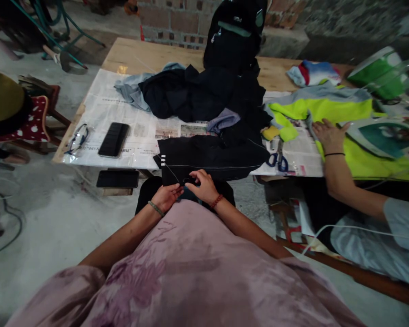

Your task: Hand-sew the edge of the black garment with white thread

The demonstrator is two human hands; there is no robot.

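A black garment piece [204, 156] with a pale seam line and small white stripes hangs over the table's near edge towards my lap. My left hand [167, 196] is closed on its lower edge, thumb on top. My right hand [204, 185] is at the same edge, thumb and fingers curled together over the cloth; anything tiny between them is too small to make out. A thin white thread [172, 172] runs slantwise across the black cloth to the spot between my hands.
Newspaper under plastic covers the table [139, 156]. On it are glasses [77, 139], a phone [114, 140], scissors [277, 160], dark clothes [187, 93] and a backpack [233, 43]. At right, a co-worker's hand [329, 135] rests on yellow-grey cloth [354, 111] beside an iron [381, 136].
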